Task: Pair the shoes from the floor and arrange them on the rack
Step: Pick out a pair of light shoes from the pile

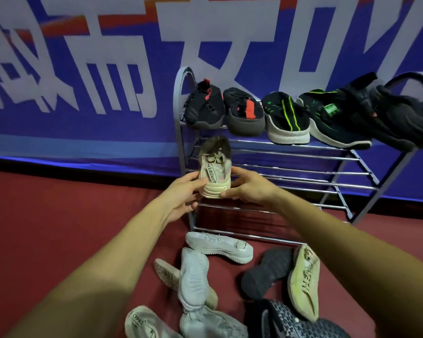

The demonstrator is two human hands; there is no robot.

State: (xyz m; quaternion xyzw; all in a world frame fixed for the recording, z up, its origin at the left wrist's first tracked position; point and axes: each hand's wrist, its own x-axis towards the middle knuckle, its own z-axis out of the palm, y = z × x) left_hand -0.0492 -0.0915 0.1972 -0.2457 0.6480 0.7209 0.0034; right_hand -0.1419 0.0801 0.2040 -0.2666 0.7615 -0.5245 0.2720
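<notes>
On the rack's [291, 142] top shelf six dark shoes already sit paired (red-trimmed, green-trimmed, black), the lower shelves bare. Both hands, left hand [183, 191] and right hand [248, 185], clasp a cream sneaker [214, 167] from either side at the rack's left end, near a middle shelf. Left, by my read: its mate and the floor pile [230, 284] just in front, soles up and overlapping, needing sorting first.

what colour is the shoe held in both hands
Cream, or off-white, with a chunky pale sole; the shoe shows best in the head view.
</notes>
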